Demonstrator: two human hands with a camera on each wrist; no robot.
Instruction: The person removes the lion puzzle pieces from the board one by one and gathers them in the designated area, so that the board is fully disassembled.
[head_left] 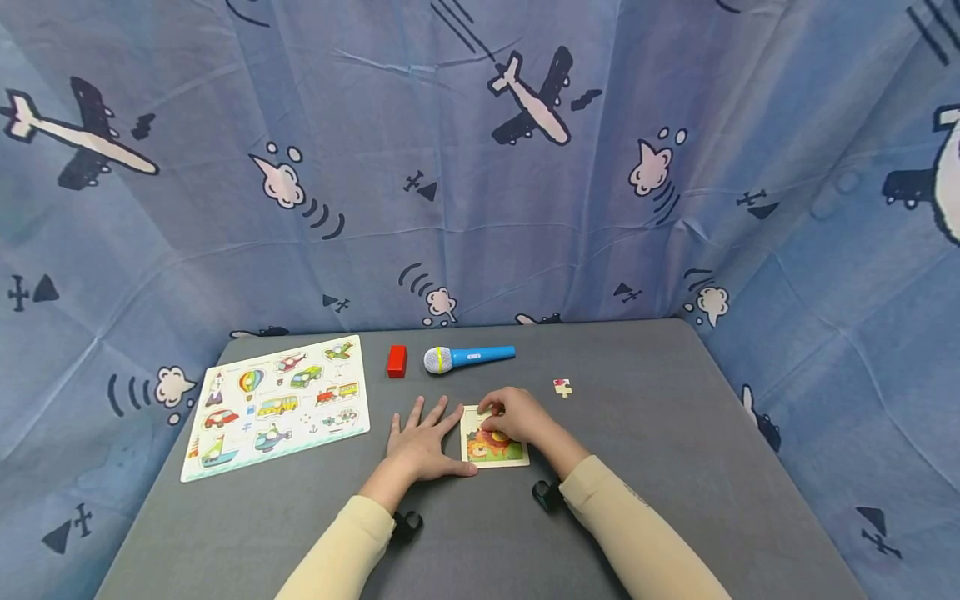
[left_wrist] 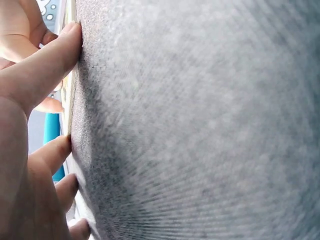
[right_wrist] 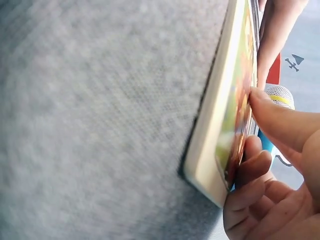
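A small wooden jigsaw puzzle (head_left: 495, 450) in a pale frame lies flat on the table, with a lion-like orange animal on green in its lower part. My left hand (head_left: 423, 448) lies spread on the table at the puzzle's left, fingers straight, thumb along the frame's near left corner. Over the puzzle's upper part, my right hand (head_left: 517, 414) bends down with curled fingers; thumb and index finger pinch at a puzzle piece that the hand mostly hides. In the right wrist view its thumb (right_wrist: 280, 115) meets the picture surface. A loose puzzle piece (head_left: 562, 387) lies beyond the right hand.
A large vehicle picture board (head_left: 281, 467) lies at the left. Behind the hands are a red block (head_left: 397, 362) and a blue toy microphone (head_left: 480, 356). A blue curtain (head_left: 450, 167) with airplanes surrounds the grey table (head_left: 675, 467).
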